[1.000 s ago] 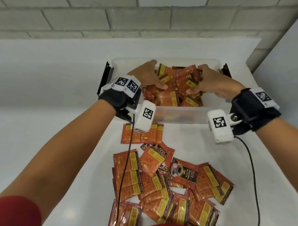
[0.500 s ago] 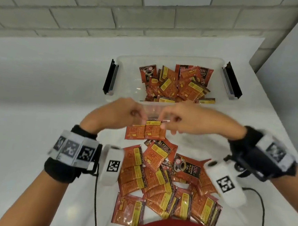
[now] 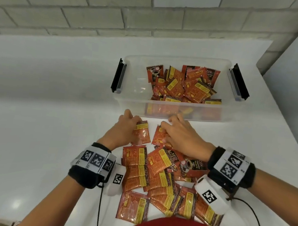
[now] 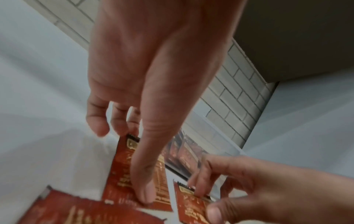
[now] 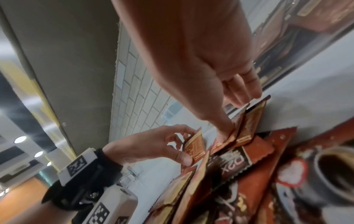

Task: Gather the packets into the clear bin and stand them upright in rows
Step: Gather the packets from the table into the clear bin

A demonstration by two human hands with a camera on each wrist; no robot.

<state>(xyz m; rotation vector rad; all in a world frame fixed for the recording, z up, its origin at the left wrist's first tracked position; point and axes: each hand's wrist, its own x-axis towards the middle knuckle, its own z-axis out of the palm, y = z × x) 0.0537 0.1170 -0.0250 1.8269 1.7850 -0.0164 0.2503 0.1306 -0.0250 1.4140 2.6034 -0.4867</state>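
The clear bin [image 3: 127, 100] stands at the far side of the white desk [image 3: 37, 103], with a black latch handle at each end. A loose heap of red-and-yellow packets [image 3: 183, 85] lies inside it, toward the right half; these are tumbled at mixed angles, not upright in rows.

A second, larger spread of packets [image 3: 158, 182] lies flat on the desk between the person's forearms, overlapping one another (some face up with a coffee-cup print, most showing the yellow panel).

The left hand [image 3: 123, 132] is just in front of the bin's near wall. Its grip is clamped on one packet [image 3: 142, 134]: the thumb [image 4: 143, 189] presses along the packet face while the other fingers curl at its far edge.

The right hand [image 3: 182, 139] is beside the left, close but apart. Its grip is likewise closed, pinching a packet [image 3: 158, 135] between thumb and fingertips; the right wrist view shows more than one layer in that pinch [image 5: 243, 125].

Both wrists carry black straps with printed marker tags and a white camera housing.
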